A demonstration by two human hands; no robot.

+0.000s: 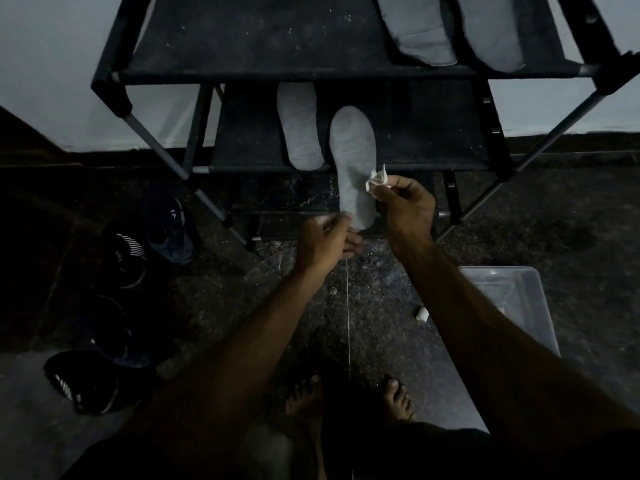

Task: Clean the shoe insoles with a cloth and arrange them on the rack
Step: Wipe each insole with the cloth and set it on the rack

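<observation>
Insole (353, 161), grey, held lengthwise in front of black rack (346, 69), toe end over the middle shelf, heel end pinched by left hand (327, 242), fingers closed on its lower edge. Right hand (405, 209) closed on white cloth (482, 178), crumpled, bunched between thumb and fingertips, touching or just beside the insole's right edge; contact hard to confirm in the dim light. Second grey insole (299, 126) laid flat on the middle shelf, just left of the held one, heel toward the front rail. Two further grey insoles (415, 32) (491, 32) laid side by side on the top shelf, right half, partly cut off by the upper frame edge. Top shelf fabric dusty, flecked with pale specks. Dark shoes (169, 230) (128, 261) (83, 379) grouped on floor (381, 306) at left, near the rack's leg. Clear plastic container (519, 306) on floor at right, partly hidden behind the right forearm; small white object (423, 315) against its near-left side, identity unclear. Bare feet (304, 396) (398, 398) on speckled dark floor below. Pale wall (52, 64) behind rack.
</observation>
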